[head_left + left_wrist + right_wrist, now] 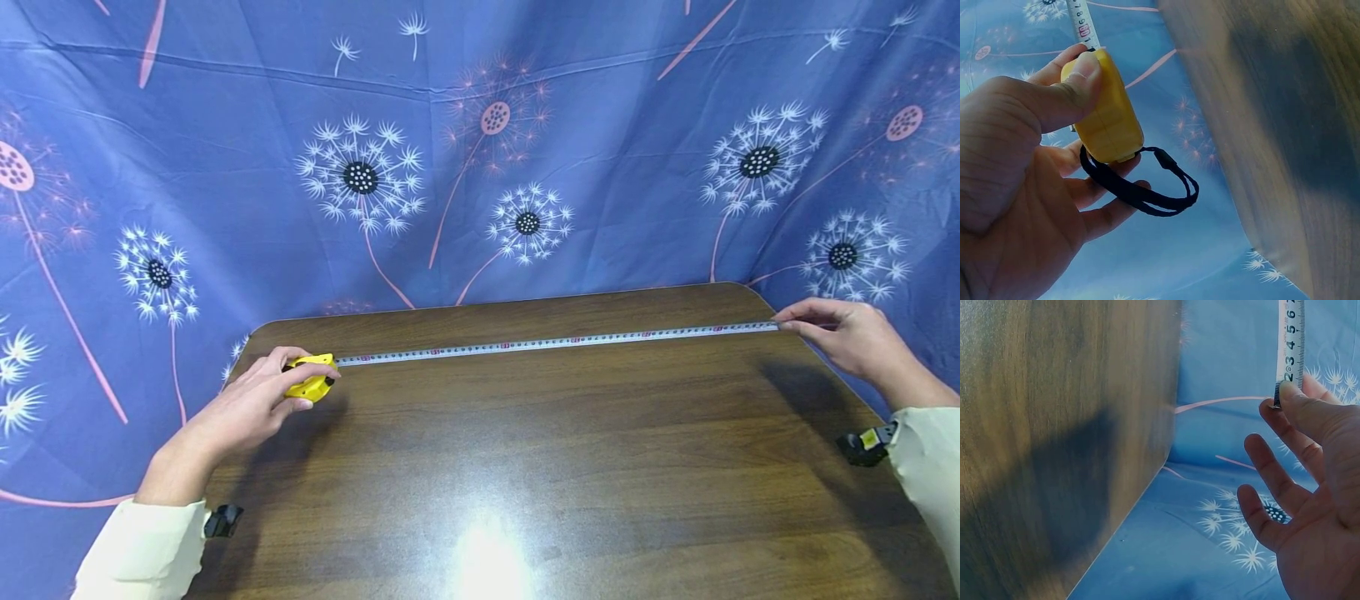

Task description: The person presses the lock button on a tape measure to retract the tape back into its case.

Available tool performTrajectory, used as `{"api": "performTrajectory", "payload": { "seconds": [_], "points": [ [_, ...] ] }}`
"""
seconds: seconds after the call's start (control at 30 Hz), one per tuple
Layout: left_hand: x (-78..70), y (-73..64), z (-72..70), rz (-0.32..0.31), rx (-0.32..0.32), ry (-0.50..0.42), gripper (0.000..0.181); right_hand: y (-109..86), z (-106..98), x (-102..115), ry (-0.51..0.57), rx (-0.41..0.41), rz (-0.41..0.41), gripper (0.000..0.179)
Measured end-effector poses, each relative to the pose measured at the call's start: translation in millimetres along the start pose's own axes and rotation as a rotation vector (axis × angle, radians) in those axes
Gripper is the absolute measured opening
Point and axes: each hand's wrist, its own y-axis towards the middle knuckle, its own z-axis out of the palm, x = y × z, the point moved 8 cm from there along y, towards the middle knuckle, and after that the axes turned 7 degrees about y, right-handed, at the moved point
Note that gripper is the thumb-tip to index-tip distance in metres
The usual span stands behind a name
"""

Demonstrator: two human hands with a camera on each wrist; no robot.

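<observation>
My left hand [251,400] grips the yellow case of a tape measure [313,379], thumb on one side and fingers round the other. A black wrist strap [1147,197] loops from the case's end in the left wrist view. From the case a long white blade [540,342] stretches almost straight to the right, above the table. At its far end my right hand [858,342] pinches the blade between thumb and index finger. In the right wrist view the metal end hook [1277,400] shows at the fingertips, low numbers beside it; the other fingers are spread loosely.
Beneath the tape lies a brown wood-grain table [600,467] with rounded corners and a bright glare patch near the front. Blue cloth [615,167] with dandelion prints hangs behind and at both sides. Small black devices sit at both wrists.
</observation>
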Motion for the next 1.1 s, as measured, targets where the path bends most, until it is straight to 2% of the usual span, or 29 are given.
{"api": "performTrajectory", "payload": {
  "seconds": [0.3, 0.47, 0.83, 1.1],
  "points": [
    [-2.8, 1.7, -5.0, 0.008, 0.012, 0.031, 0.063, -1.3, 0, -2, -0.033, 0.006, 0.013, 0.004],
    [-2.9, 2.0, -6.6, 0.005, 0.010, 0.043, 0.059, -2.9, 2, -3, -0.011, 0.000, 0.013, 0.004],
    [-2.4, 1.2, -10.1, -0.001, -0.017, 0.076, 0.057, -7.0, 4, -3, 0.053, -0.024, -0.029, 0.011],
    [-1.7, 1.3, -11.9, -0.004, -0.048, 0.117, 0.054, -5.7, 6, 1, 0.042, -0.026, -0.043, 0.010]
  ]
}}
